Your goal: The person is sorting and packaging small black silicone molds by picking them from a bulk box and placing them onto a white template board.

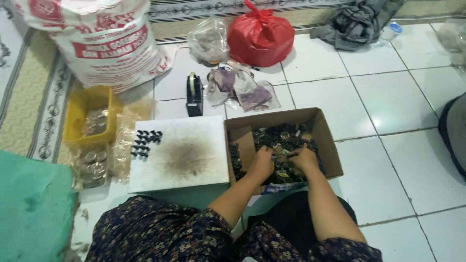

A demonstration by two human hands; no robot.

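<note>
Digging in the cardboard box on the floor, the left hand and right hand are both curling into the small dark pieces, which are lying right under them; grip hidden.

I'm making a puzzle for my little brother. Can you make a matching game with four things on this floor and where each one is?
Things:
1. red plastic bag
2. tape dispenser
3. yellow tub
4. cardboard box

Places:
A. left of the white board, beside the mat
B. around both hands, left and right
C. at the far edge of the tiles, near the grey cloth
D. just beyond the white board's far edge

Pairs: 1-C, 2-D, 3-A, 4-B
</note>
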